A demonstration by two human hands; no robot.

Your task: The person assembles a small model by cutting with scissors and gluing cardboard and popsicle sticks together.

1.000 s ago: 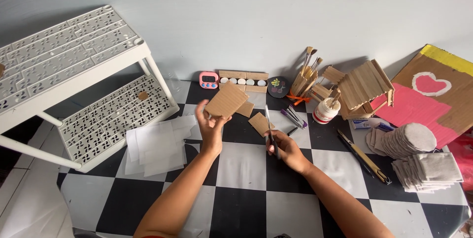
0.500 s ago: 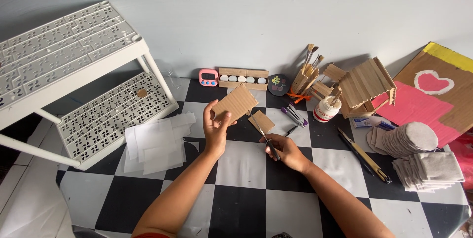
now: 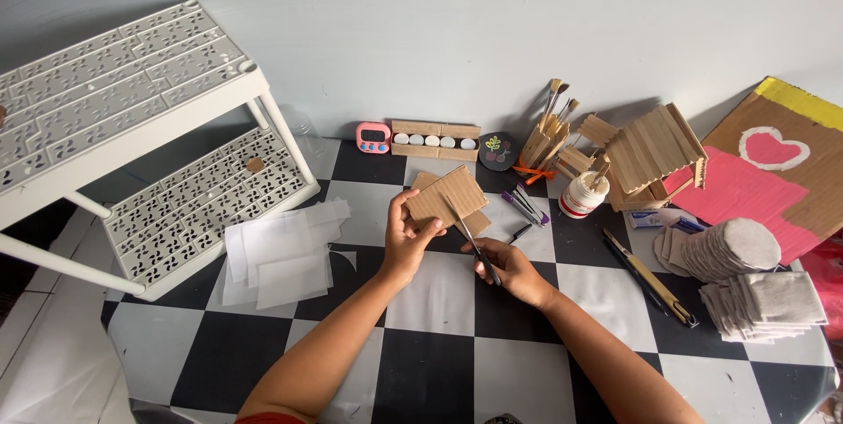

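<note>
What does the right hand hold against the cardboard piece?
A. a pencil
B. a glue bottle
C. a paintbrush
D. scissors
D: the right hand grips scissors, whose blades meet the cardboard that the left hand holds up.

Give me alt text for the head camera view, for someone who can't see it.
Over a black-and-white checkered floor, a left hand holds a cardboard piece while the right hand cuts it with scissors. A white shelf rack stands left, a craft-stick house right.
</note>
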